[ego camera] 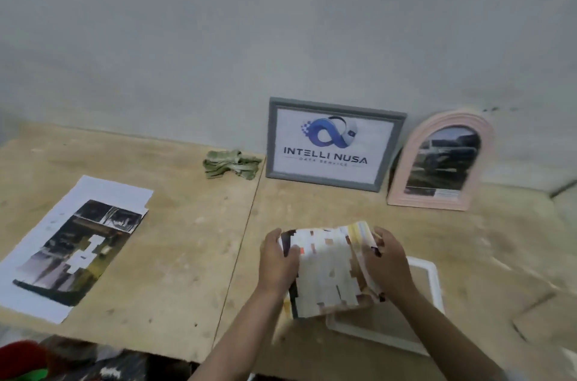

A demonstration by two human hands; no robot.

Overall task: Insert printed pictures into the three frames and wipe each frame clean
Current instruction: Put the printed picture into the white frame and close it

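Evidently both hands hold the printed picture (327, 268) just above the white frame (435, 277) at five o'clock on the worktop (193, 255), ready for fitting; left hand (278, 259) and right hand (387, 259) each keep a pinching grip on one side edge.

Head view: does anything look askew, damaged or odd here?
Mildly. The printed picture bends between the left hand and right hand above the white frame. The cut printout lies skewed on the table, ragged-edged.

Two bare forearms, no sleeves, no rings.
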